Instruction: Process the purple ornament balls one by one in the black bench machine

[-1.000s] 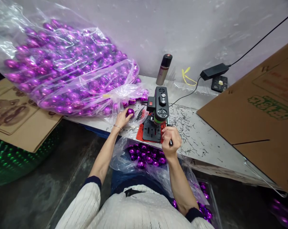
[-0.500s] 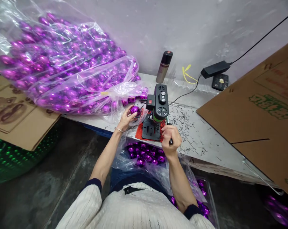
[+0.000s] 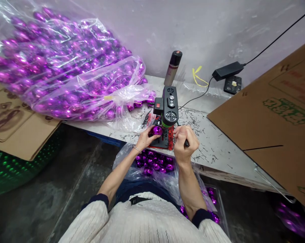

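Between the fingers of my left hand (image 3: 145,139) is a shiny purple ball (image 3: 157,130), held over the base plate of a small black bench drill press (image 3: 171,104). The ball sits just left of and below the machine's head; whether it touches the tool is hidden. My right hand (image 3: 186,142) is wrapped around the black-tipped lever handle (image 3: 186,143) at the machine's right side. Under the base plate lies a red mat (image 3: 171,138) covered with dark shavings. More purple balls (image 3: 154,162) lie in an open plastic bag right below the table edge, in front of my body.
A large clear bag of purple balls (image 3: 73,77) fills the left side. Behind the machine stands a spray can (image 3: 173,67). A power adapter (image 3: 228,71) with its cable lies at the back right. A cardboard box (image 3: 273,111) leans in from the right. Dark shavings litter the tabletop (image 3: 213,141).
My left hand has carried the purple ball rightward from beside the machine to over its base plate. My right hand, still gripping the lever, has shifted slightly to the right.
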`<state>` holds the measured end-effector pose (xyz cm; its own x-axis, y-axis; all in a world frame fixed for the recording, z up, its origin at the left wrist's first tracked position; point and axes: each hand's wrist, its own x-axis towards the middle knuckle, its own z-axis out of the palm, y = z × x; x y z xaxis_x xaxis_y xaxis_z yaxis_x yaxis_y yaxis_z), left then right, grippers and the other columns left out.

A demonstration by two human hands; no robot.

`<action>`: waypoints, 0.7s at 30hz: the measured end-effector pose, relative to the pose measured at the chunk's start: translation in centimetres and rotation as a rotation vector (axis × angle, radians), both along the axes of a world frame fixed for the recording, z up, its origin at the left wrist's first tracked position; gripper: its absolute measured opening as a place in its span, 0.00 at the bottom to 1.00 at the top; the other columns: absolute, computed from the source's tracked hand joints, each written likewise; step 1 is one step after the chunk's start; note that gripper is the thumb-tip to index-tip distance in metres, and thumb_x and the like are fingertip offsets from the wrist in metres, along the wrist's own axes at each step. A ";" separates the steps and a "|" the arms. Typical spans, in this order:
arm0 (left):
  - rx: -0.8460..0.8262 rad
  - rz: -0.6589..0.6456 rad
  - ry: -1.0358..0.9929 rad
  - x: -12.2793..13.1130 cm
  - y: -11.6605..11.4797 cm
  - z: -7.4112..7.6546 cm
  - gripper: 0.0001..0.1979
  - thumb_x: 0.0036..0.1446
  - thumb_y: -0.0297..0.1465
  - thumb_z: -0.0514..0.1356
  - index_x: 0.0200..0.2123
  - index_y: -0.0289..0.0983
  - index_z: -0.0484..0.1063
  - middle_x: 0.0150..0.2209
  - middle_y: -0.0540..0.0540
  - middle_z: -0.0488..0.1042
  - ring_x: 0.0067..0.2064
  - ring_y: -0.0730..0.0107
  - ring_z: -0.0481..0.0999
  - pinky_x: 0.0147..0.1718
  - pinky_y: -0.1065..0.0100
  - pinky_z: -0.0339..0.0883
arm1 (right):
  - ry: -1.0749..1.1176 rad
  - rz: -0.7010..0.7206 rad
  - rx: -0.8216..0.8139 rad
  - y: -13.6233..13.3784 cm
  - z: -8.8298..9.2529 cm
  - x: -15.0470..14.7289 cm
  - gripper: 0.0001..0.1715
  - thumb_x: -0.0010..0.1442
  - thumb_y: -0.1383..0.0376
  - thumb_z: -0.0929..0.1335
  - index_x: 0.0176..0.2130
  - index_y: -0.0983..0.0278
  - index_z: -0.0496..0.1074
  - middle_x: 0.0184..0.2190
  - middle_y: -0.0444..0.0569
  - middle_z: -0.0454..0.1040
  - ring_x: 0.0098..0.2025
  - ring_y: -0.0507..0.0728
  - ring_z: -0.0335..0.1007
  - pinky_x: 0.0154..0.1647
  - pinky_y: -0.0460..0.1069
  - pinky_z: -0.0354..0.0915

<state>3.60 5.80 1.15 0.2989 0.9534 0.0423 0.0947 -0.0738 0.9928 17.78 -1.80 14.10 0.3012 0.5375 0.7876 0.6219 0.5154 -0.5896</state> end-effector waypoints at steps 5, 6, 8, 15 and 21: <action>0.287 -0.033 0.213 -0.1 -0.4 0.0 0.32 0.55 0.43 0.71 0.59 0.37 0.72 0.56 0.38 0.78 0.58 0.51 0.78 0.60 0.52 0.69 | -0.016 0.000 0.004 -0.1 -0.4 0.1 0.17 0.69 0.68 0.62 0.27 0.60 0.65 0.24 0.43 0.68 0.29 0.52 0.69 0.33 0.50 0.64; 0.318 -0.047 0.224 -0.2 -0.5 -0.1 0.32 0.56 0.44 0.71 0.60 0.37 0.71 0.55 0.37 0.78 0.57 0.52 0.78 0.59 0.52 0.70 | -0.017 0.004 0.012 -0.1 -0.5 0.1 0.17 0.69 0.69 0.62 0.27 0.61 0.65 0.24 0.43 0.69 0.29 0.52 0.69 0.33 0.50 0.64; 0.372 -0.061 0.238 -0.2 -0.7 -0.3 0.32 0.58 0.45 0.69 0.61 0.37 0.70 0.55 0.37 0.78 0.56 0.53 0.79 0.58 0.53 0.72 | -0.018 0.015 0.030 -0.1 -0.6 0.1 0.17 0.68 0.70 0.62 0.27 0.61 0.65 0.24 0.43 0.69 0.29 0.52 0.70 0.32 0.50 0.64; 0.504 -0.045 0.327 0.3 -0.6 -0.5 0.30 0.61 0.45 0.66 0.61 0.37 0.68 0.57 0.35 0.76 0.59 0.52 0.76 0.59 0.51 0.71 | -0.064 0.019 0.031 -0.4 -1.1 0.3 0.16 0.68 0.71 0.62 0.28 0.61 0.67 0.25 0.44 0.71 0.30 0.52 0.70 0.33 0.50 0.64; 0.488 -0.016 0.312 1.4 -0.6 -1.3 0.31 0.59 0.44 0.68 0.61 0.38 0.68 0.58 0.36 0.76 0.61 0.51 0.75 0.62 0.49 0.68 | -0.089 0.022 0.017 -0.7 -1.4 0.4 0.14 0.67 0.71 0.62 0.30 0.61 0.68 0.27 0.45 0.73 0.31 0.53 0.71 0.33 0.49 0.65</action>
<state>5.02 5.20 -0.13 0.3822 0.8407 0.3836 0.3724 -0.5200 0.7687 18.22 -2.48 12.74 0.2184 0.5291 0.8199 0.6598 0.5390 -0.5236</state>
